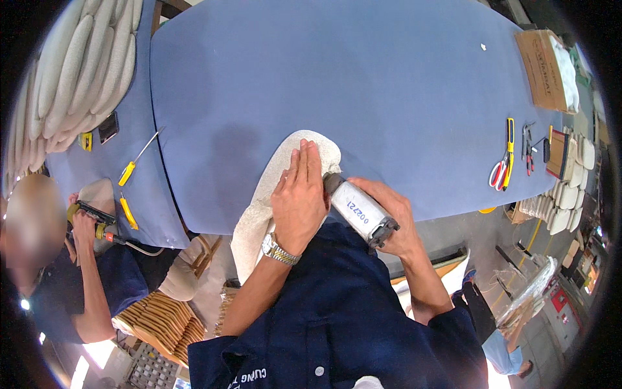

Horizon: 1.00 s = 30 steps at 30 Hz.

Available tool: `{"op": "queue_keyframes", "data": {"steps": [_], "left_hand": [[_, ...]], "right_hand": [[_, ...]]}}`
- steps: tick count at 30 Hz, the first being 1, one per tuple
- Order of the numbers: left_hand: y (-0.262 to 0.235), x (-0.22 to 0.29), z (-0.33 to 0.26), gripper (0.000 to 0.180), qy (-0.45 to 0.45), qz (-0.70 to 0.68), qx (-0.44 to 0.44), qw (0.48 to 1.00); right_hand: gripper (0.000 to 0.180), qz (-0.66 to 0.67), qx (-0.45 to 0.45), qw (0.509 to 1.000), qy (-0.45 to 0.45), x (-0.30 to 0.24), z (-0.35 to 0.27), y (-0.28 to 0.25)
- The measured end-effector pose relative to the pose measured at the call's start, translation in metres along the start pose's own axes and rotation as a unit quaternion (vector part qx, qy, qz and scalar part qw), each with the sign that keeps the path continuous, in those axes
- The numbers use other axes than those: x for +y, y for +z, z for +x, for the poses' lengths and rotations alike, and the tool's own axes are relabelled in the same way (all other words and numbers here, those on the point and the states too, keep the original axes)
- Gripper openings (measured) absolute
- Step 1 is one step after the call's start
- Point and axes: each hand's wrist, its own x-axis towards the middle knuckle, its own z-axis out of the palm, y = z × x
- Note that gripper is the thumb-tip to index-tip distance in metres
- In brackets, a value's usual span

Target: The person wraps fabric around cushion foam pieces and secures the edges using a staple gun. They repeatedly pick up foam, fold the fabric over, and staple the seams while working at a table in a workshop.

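Observation:
A cream, fabric-covered pad (pixel 265 188) with a rounded end lies at the near edge of the blue table, its lower part hanging towards me. My left hand (pixel 298 211) presses flat on it, fingers stretched out and side by side. In my right hand (pixel 396 214) is a grey staple gun (pixel 361 212) with a dark nose and a black rear end. Its nose sits against the pad's right edge, close to my left fingers. The fingers under the tool are mostly hidden.
Blue padded table (pixel 389 71) spans the front. Scissors (pixel 499 174), a yellow cutter (pixel 510 139) and pliers (pixel 529 155) lie right, near a cardboard box (pixel 544 71). Stacked cream pads (pixel 84 71) and a yellow screwdriver (pixel 127 172) are left. A co-worker (pixel 84 272) holds another tool there.

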Motion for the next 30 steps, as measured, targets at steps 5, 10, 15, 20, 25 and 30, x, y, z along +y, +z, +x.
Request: {"op": "queue_keyframes", "data": {"steps": [5,10,15,20,25,30], "left_hand": [[0.002,-0.004,0.001,0.082,0.004,-0.016,0.0,1.0],[0.0,-0.003,0.003,0.081,0.007,-0.056,-0.009,0.998],[-0.001,-0.003,0.004,0.079,0.015,-0.061,-0.009,0.998],[0.0,-0.002,0.002,0.078,0.0,-0.055,-0.007,0.998],[-0.001,-0.005,-0.001,0.076,0.035,-0.055,0.028,0.997],[0.004,-0.007,0.001,0.082,0.032,-0.059,0.028,0.997]], "right_hand": [[0.066,0.021,-0.01,0.998,0.061,-0.006,0.003,0.004],[0.067,0.021,-0.05,0.993,0.106,-0.01,0.012,-0.005],[0.059,-0.014,-0.031,0.995,0.092,-0.007,0.009,0.004],[0.065,0.033,0.021,0.999,0.006,0.015,-0.002,0.019],[0.066,0.038,0.052,0.998,-0.028,0.018,-0.013,0.017],[0.066,0.025,0.058,0.998,-0.03,0.017,-0.007,0.011]]}}
